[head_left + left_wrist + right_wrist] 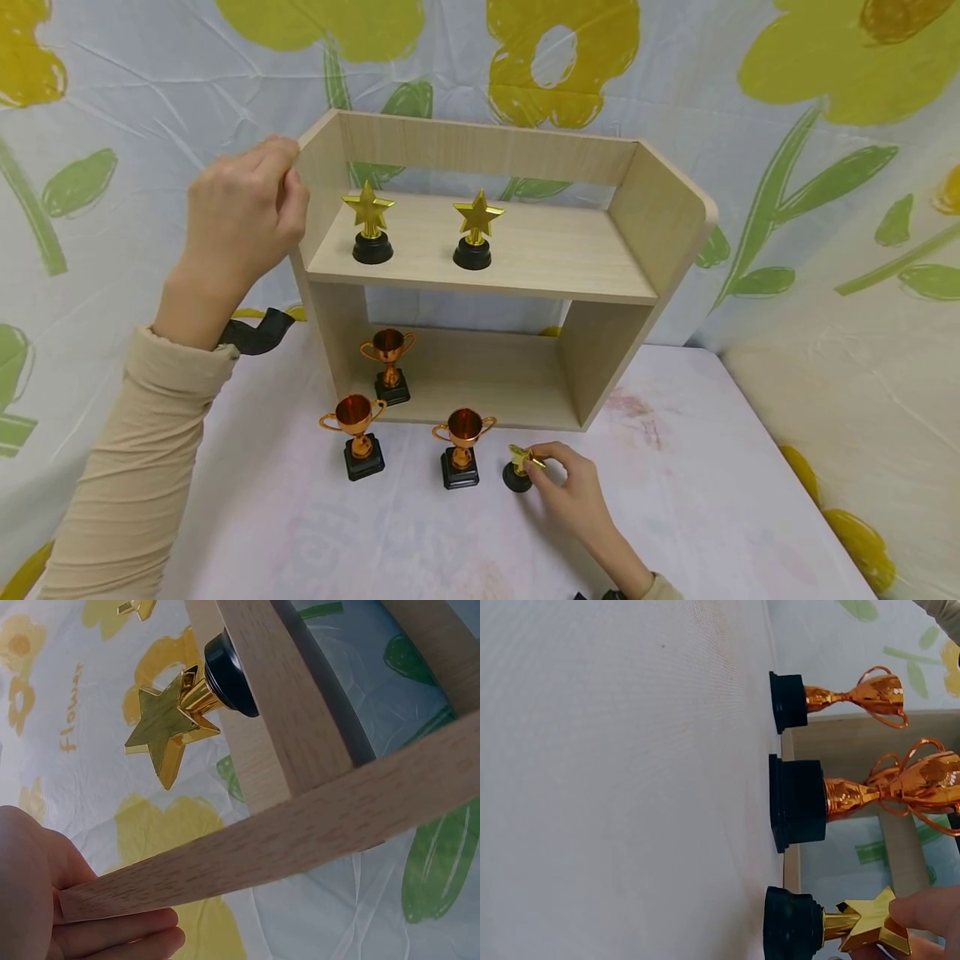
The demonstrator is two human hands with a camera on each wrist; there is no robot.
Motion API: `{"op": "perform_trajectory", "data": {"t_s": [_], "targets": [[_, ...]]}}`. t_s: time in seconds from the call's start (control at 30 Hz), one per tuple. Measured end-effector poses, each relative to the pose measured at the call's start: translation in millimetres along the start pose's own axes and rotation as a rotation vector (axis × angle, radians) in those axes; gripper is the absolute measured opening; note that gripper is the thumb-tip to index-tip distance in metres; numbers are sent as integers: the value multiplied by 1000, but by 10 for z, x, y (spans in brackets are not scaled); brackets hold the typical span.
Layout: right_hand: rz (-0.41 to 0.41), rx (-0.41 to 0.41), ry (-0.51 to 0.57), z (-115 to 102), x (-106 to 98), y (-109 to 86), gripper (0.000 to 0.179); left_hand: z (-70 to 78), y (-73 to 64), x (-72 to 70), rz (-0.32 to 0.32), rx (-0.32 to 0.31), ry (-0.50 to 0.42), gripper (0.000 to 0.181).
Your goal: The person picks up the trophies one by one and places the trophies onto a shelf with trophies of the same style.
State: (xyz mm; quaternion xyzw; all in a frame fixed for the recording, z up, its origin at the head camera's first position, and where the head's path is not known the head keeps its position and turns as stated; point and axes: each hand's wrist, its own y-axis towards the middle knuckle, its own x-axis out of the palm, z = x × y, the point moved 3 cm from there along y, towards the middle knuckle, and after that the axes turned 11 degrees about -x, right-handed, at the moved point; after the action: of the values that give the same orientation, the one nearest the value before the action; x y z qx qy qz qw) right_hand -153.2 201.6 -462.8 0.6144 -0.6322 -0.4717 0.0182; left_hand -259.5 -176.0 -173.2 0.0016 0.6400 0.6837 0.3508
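Observation:
My left hand [247, 200] grips the upper front corner of the wooden shelf's left side panel [225, 862]. In the left wrist view its fingers lie along one side of that panel. My right hand [577, 492] pinches a gold star trophy [870, 922] by its star, with thumb and fingertips. That trophy's black base [517, 477] is at the tabletop, right of a bronze cup trophy [463, 429]. Another bronze cup trophy [356, 414] stands farther left on the table. A third bronze cup [390, 350] is on the shelf's lower level at the left.
Two gold star trophies, one at the left [369, 221] and one near the middle [477, 225], stand on the upper shelf board [555, 250]. A black object [258, 332] shows behind my left wrist. Flower-printed cloth [825, 167] hangs behind the white table [675, 467].

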Motion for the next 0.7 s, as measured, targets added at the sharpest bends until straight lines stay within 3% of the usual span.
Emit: {"op": "perform_trajectory", "data": {"t_s": [0.7], "targets": [[1,-19,-11,-18,-20,41,20,1,-5,-5,13,3,-3,21]]}}
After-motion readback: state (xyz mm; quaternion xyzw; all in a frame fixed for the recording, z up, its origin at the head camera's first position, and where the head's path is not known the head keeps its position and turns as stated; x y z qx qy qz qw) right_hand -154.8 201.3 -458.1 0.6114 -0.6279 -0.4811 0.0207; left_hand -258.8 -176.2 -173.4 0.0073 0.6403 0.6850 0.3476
